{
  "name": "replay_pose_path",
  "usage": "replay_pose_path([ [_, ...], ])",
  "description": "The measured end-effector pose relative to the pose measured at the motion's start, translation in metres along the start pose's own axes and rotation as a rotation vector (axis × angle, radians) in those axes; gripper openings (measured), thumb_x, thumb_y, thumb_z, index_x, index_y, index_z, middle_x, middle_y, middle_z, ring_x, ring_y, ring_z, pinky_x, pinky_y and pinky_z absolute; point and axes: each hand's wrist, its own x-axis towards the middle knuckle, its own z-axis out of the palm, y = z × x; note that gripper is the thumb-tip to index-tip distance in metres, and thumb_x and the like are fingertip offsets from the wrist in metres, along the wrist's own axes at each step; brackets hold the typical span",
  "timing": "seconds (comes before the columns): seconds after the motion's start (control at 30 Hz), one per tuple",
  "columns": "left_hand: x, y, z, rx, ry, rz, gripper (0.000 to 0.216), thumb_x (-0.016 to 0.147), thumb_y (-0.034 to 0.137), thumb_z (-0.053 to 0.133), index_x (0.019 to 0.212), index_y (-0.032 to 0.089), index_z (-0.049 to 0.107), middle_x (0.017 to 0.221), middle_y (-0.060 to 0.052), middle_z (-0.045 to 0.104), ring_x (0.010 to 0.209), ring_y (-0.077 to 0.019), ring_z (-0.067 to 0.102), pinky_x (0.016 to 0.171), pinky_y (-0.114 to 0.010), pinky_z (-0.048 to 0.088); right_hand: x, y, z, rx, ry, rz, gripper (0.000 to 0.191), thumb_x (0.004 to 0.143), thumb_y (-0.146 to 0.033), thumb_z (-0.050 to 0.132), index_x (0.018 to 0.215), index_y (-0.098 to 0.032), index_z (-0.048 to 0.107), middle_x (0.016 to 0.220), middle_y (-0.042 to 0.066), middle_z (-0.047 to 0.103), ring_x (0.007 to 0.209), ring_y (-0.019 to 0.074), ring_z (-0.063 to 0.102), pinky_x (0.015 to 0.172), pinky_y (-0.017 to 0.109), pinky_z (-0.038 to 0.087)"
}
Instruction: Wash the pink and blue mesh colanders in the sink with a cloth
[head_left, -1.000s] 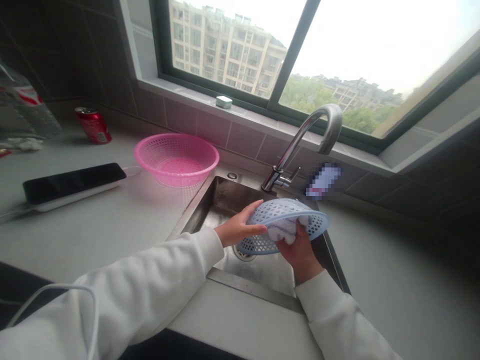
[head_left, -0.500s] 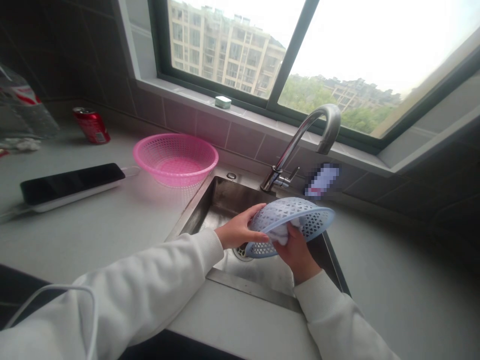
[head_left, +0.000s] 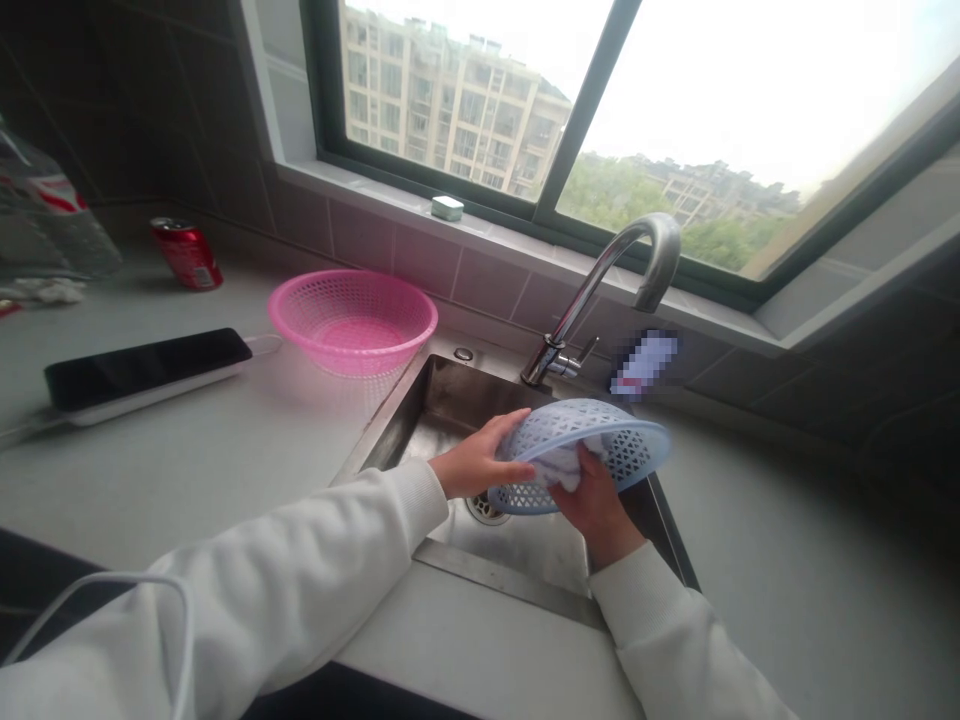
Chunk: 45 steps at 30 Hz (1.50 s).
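Over the steel sink [head_left: 517, 570], a light blue perforated basket [head_left: 634, 452] is held tilted on its side. My left hand [head_left: 480, 460] grips it from the left, thumb over the rim and fingers behind. Inside the basket, my right hand [head_left: 596, 505] presses a white cloth [head_left: 561, 468] against the inner wall. The fingertips of my right hand are partly hidden by the cloth. Below the basket, the round drain [head_left: 486, 508] shows in part.
A chrome faucet [head_left: 600, 290] rises behind the sink. Left of it stand a pink basket [head_left: 352, 320], a red can [head_left: 187, 254] and a plastic bottle [head_left: 56, 220]. A black-topped device [head_left: 150, 370] with a cable lies on the counter [head_left: 300, 500]. A small box [head_left: 447, 208] sits on the windowsill.
Both hands stay on the basket, which has barely shifted. The right hand and cloth have moved very slightly inside it.
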Motion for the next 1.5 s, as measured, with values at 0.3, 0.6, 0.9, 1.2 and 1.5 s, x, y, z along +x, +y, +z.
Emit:
replay_pose_path([
  [0.3, 0.000, 0.000, 0.005, -0.118, 0.008, 0.019, 0.108, 0.063, 0.046, 0.095, 0.156, 0.025, 0.044, 0.160, -0.017, 0.042, 0.150, -0.0407, 0.040, 0.126, -0.056, 0.031, 0.001, 0.000, -0.007, -0.029, -0.001, -0.082, 0.039, 0.069, -0.048, 0.089, 0.100, -0.029, 0.073, 0.101, 0.001, 0.082, 0.109, 0.0301, 0.074, 0.093, 0.044, 0.063],
  [0.6, 0.001, -0.001, 0.002, -0.050, 0.039, 0.049, 0.116, 0.057, 0.053, 0.096, 0.156, 0.022, 0.044, 0.160, -0.019, 0.041, 0.148, -0.0415, 0.041, 0.126, -0.056, 0.031, -0.005, 0.007, 0.011, -0.092, -0.120, -0.067, 0.044, 0.066, -0.041, 0.092, 0.104, -0.026, 0.074, 0.109, 0.004, 0.081, 0.110, 0.0322, 0.073, 0.102, 0.048, 0.059],
  [0.9, 0.001, -0.003, -0.001, -0.020, -0.005, 0.009, 0.125, 0.063, 0.069, 0.087, 0.163, 0.019, 0.032, 0.167, -0.020, 0.035, 0.155, -0.0442, 0.031, 0.130, -0.058, 0.021, -0.003, 0.005, 0.001, -0.081, -0.117, -0.072, 0.042, 0.071, -0.052, 0.083, 0.105, -0.029, 0.074, 0.106, 0.003, 0.081, 0.114, 0.0330, 0.072, 0.100, 0.053, 0.059],
  [1.2, 0.003, -0.010, 0.005, -0.108, 0.010, 0.034, 0.122, 0.054, 0.052, 0.098, 0.160, 0.027, 0.041, 0.163, -0.016, 0.040, 0.153, -0.0444, 0.034, 0.129, -0.059, 0.023, -0.003, 0.002, -0.003, -0.054, -0.074, -0.117, 0.030, 0.075, -0.049, 0.079, 0.098, -0.031, 0.074, 0.110, 0.004, 0.080, 0.121, 0.0335, 0.068, 0.103, 0.052, 0.058],
  [1.5, 0.000, -0.006, 0.006, -0.128, 0.009, 0.073, 0.125, 0.056, 0.059, 0.095, 0.161, 0.026, 0.036, 0.165, -0.016, 0.037, 0.155, -0.0443, 0.030, 0.130, -0.058, 0.021, -0.004, 0.007, 0.005, -0.093, -0.123, -0.076, 0.040, 0.069, -0.042, 0.087, 0.103, -0.026, 0.075, 0.111, 0.005, 0.080, 0.113, 0.0327, 0.072, 0.106, 0.051, 0.057],
])
